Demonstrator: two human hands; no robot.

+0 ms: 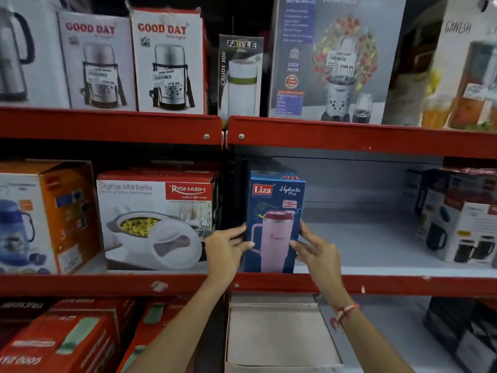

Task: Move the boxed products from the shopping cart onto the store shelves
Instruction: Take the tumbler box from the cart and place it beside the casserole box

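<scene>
The Liza box (pixel 274 222) is being held upright between both hands. The left hand (pixel 226 250) is being pressed against its left edge, the thumb lying across the lower front; the right hand (pixel 316 249) is being wrapped around its right edge, fingers (pixel 305 232) behind the corner and thumb on the front. A red thread band (pixel 344 312) is being worn on the right wrist.

The box is being kept standing on the middle shelf (pixel 376 284), its base at the shelf's red front lip, at the far left of the right bay. Just left of the Liza box, past the upright post, a Rishabh casserole box (pixel 156 219) is being displayed. To its right the grey shelf surface is being left bare up to a mug-set box (pixel 462 224) well apart. Directly above the Liza box, on the upper shelf, a Fable box (pixel 240 76) and a blender box (pixel 333 60) are being shown. Below it, a plain cardboard box (pixel 279 335) is being stored.
</scene>
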